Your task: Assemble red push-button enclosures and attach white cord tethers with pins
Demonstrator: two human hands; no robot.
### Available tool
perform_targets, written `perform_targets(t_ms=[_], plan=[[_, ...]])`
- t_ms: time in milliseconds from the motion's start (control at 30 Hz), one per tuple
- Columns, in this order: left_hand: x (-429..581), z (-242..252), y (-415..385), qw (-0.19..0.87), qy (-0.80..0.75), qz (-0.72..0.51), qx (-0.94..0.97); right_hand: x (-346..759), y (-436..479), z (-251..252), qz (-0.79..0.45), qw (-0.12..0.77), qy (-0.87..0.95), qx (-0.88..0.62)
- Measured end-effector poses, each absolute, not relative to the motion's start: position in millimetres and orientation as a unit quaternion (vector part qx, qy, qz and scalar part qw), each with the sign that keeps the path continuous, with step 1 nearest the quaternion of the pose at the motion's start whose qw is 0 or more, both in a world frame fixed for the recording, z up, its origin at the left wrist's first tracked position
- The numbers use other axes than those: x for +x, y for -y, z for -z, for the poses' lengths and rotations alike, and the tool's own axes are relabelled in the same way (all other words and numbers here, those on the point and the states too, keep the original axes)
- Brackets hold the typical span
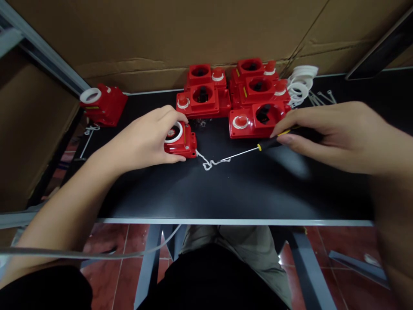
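My left hand (148, 135) is closed around a small red plastic housing (185, 144) with a white ring on top, resting on the black table (241, 193). A white cord (209, 162) trails from the housing's right corner. My right hand (335, 133) grips a screwdriver (254, 149) with a black and yellow handle; its thin metal shaft points left and its tip touches the cord.
Several red housings (232, 97) with round openings and red buttons stand grouped at the table's back. Another red housing (103, 103) sits at the far left. White rings (301, 84) and cable ties (321, 98) lie at the back right. Cardboard walls rise behind.
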State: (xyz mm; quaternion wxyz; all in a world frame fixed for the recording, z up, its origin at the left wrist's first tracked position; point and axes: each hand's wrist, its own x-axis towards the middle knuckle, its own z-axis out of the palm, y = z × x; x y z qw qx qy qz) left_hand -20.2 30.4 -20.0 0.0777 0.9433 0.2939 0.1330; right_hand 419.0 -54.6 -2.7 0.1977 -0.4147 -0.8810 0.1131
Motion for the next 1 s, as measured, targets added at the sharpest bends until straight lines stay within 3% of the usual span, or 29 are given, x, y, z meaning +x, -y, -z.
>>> perform_targets(t_ms=[200, 267, 367, 600, 1000], plan=[[-20.2, 10.0, -22.4, 0.038, -0.251, -0.191, 0.948, 414.7, 53.9, -2.0, -0.210, 0.177, 0.867, -0.417], [-8.5, 10.9, -9.0, 0.018, -0.234, -0.268, 0.934, 412.7, 52.6, 1.6, -0.291, 0.140, 0.852, -0.412], [9.9, 18.0, 11.0, 0.034, -0.176, -0.272, 0.945, 411.1, 51.9, 9.0, -0.348, 0.089, 0.836, -0.414], [26.5, 35.0, 28.1, -0.002, -0.088, -0.186, 0.979, 393.7, 55.6, 30.1, -0.215, 0.127, 0.898, -0.361], [42.0, 62.6, 31.9, 0.010, -0.143, -0.173, 0.974, 384.7, 57.3, 37.3, -0.092, 0.087, 0.938, -0.323]])
